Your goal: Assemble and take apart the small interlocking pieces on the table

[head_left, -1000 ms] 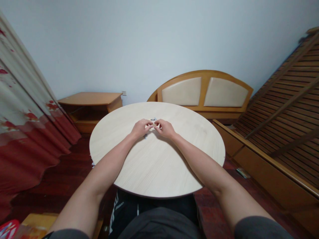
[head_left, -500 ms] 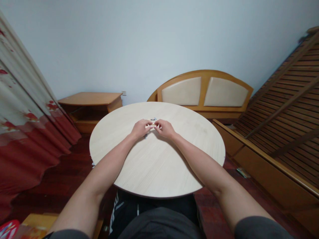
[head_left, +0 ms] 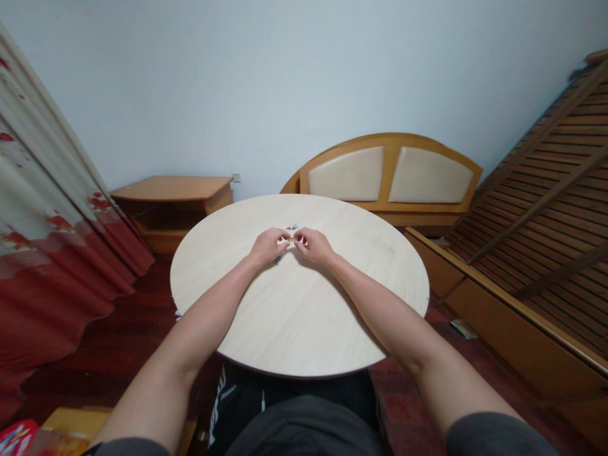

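Note:
A small gold-coloured piece with a patterned face (head_left: 292, 239) is pinched between my two hands above the round pale table (head_left: 294, 316). My left hand (head_left: 270, 245) grips its left end with thumb and fingertips. At its right end, my right hand (head_left: 313, 245) does the same. The piece is too small to name by kind. Just behind the fingertips lie small dark and bluish bits (head_left: 292, 227) on the tabletop, partly hidden by the hands. Another small grey bit (head_left: 278, 260) shows under my left wrist.
Beyond the table stand a low wooden cabinet (head_left: 175, 188) on the left and a padded headboard (head_left: 346, 174) against the wall. A slatted wooden frame (head_left: 546, 183) leans at the right. Red and white curtains (head_left: 52, 240) hang at the left.
Both hands stay in nearly the same place with the gold-coloured piece. Its face looks less bright now, and the fingers have shifted very slightly.

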Demonstrator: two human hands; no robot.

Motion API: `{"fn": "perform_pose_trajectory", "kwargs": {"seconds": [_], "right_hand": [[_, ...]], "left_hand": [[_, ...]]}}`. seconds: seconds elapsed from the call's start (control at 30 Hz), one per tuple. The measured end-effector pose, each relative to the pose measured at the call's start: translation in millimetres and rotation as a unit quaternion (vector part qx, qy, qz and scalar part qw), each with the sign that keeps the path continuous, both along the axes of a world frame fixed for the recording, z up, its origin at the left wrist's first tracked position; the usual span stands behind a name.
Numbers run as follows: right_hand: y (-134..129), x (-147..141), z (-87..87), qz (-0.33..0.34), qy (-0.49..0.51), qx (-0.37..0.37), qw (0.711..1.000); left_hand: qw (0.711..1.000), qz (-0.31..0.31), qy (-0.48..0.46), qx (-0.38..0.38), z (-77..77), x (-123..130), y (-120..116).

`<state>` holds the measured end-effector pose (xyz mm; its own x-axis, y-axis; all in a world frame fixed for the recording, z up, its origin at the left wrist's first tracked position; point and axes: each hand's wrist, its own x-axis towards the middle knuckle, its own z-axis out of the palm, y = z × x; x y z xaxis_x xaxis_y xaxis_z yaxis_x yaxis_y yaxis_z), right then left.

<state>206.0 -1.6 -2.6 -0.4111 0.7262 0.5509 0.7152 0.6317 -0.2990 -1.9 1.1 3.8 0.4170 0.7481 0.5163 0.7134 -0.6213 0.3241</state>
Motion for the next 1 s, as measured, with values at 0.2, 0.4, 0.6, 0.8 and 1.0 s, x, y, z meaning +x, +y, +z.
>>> {"fn": "perform_pose_trajectory", "kwargs": {"seconds": [0.2,0.4,0.6,0.8,1.0], "right_hand": [[1.8,0.3,-0.8,-0.004,-0.005,-0.004,1.000],[0.1,0.4,0.4,-0.004,0.001,-0.001,1.000],[-0.6,0.3,1.4,-0.005,0.006,-0.002,1.000],[-0.6,0.3,0.8,-0.003,0.011,0.003,1.000],[-0.6,0.0,1.6,-0.008,0.001,-0.001,1.000]], "left_hand": [[1.000,-0.007,0.000,0.002,0.4,-0.2,0.2],[1.000,-0.002,-0.006,0.008,-0.4,-1.1,0.6],[1.000,0.021,-0.001,0.006,-0.8,-1.5,1.3],[1.000,0.016,-0.010,0.004,-1.2,-2.2,1.1],[1.000,0.017,-0.009,-0.001,-0.9,-1.8,1.0]]}}
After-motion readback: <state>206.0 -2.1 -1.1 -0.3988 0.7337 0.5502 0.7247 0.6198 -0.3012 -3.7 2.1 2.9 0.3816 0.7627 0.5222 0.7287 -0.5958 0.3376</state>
